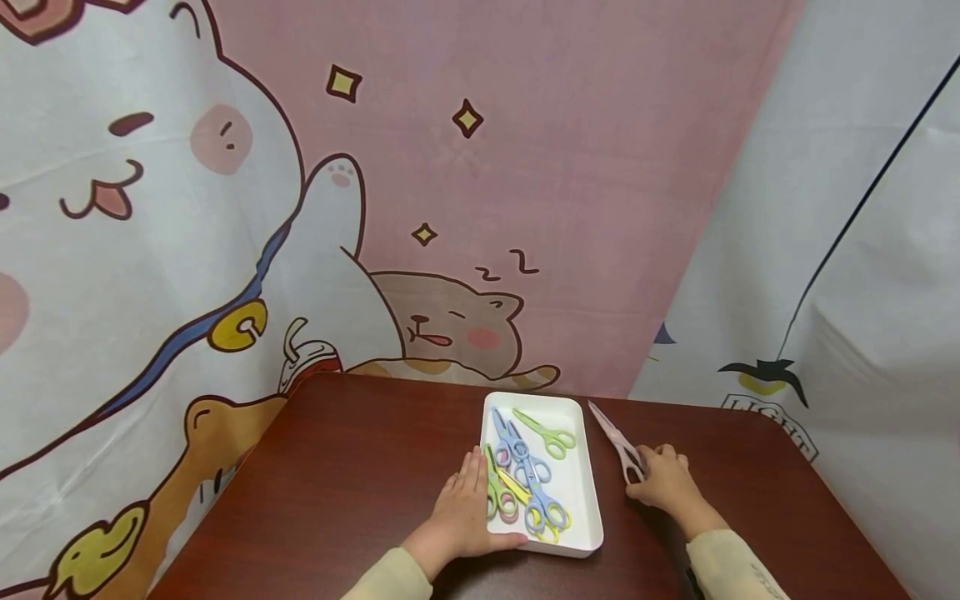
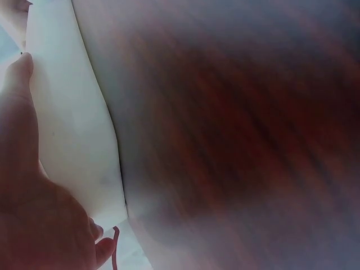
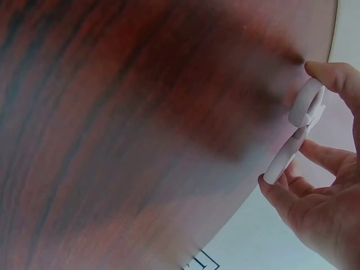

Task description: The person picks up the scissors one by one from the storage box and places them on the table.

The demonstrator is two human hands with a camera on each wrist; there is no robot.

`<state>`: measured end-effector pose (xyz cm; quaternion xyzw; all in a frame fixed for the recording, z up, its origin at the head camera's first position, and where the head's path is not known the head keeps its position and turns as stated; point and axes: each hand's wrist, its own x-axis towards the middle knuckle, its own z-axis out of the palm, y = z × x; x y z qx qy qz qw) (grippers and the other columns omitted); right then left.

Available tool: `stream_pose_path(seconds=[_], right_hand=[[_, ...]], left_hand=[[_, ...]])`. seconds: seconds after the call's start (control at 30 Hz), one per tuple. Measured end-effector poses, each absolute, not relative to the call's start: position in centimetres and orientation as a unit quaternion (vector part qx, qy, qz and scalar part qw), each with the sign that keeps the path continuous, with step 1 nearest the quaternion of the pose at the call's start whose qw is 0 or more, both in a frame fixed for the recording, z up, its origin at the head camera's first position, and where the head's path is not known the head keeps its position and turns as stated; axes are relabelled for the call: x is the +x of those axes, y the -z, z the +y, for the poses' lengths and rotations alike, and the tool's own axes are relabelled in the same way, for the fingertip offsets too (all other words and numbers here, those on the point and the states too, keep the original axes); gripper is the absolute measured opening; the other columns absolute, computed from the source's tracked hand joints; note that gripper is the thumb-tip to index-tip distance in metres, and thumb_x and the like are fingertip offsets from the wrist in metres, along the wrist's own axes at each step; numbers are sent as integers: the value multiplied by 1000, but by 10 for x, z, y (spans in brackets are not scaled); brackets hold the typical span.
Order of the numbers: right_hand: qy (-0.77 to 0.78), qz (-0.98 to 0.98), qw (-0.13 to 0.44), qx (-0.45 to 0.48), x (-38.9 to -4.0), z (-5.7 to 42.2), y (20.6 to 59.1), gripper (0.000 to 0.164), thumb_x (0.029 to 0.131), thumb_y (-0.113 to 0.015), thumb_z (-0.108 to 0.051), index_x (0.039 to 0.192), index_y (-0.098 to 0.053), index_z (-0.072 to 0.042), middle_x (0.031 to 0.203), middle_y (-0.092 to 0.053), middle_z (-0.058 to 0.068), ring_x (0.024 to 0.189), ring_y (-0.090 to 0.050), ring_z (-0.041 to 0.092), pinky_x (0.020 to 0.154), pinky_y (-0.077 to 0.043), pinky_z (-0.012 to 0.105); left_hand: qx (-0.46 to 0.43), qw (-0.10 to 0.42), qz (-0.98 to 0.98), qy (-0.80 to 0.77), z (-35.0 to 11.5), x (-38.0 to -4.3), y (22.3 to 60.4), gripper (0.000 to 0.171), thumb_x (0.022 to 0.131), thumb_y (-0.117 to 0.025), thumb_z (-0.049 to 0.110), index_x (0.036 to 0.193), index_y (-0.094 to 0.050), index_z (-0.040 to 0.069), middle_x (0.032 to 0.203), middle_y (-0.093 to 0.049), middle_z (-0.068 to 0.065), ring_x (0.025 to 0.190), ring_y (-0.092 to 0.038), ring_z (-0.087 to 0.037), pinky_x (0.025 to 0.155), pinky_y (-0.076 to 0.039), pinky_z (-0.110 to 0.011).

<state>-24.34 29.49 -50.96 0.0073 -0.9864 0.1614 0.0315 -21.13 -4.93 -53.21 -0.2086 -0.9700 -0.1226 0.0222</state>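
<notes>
A white tray [image 1: 579, 483] holds several small scissors, among them a pair of green scissors [image 1: 557, 440] near its far end and blue scissors [image 1: 542, 497] along the middle. My left hand [image 1: 467, 510] lies along the tray's left side, fingers straight, thumb stretched across the near edge. The tray's white outer wall [image 2: 73, 118] fills the left part of the left wrist view. To the right of the tray, my right hand [image 1: 670, 486] holds pale pink scissors [image 1: 617, 437] by the handles, blades pointing away. In the right wrist view, thumb and fingertips grip the two handle loops [image 3: 306, 104].
Under everything is a dark reddish-brown wooden table [image 1: 360, 475]. Behind it hangs a pink and white cartoon cat backdrop [image 1: 585, 208], reaching down to the table's far edge. A white sheet [image 1: 885, 275] hangs on the right.
</notes>
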Motion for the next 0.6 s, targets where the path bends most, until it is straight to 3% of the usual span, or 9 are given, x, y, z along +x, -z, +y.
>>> stream_pose_path(seconds=[0.43, 0.6], right_hand=[[-164, -986, 26, 14, -247, 295, 510, 74, 62, -78, -25, 123, -53, 9, 109, -48, 35, 93, -44, 50, 74, -44, 54], [-163, -986, 30, 20, -248, 296, 508, 73, 59, -78, -26, 120, -56, 6, 104, -51, 32, 89, -46, 47, 73, -43, 53]], left_hand=[[-210, 16, -969, 129, -49, -211, 531, 137, 56, -39, 96, 149, -17, -2, 157, -12, -20, 145, -17, -30, 109, -32, -47], [-211, 8, -968, 134, -49, -208, 523, 135, 58, -46, 93, 149, -18, -4, 157, -14, -21, 144, -19, -32, 109, -33, -48]])
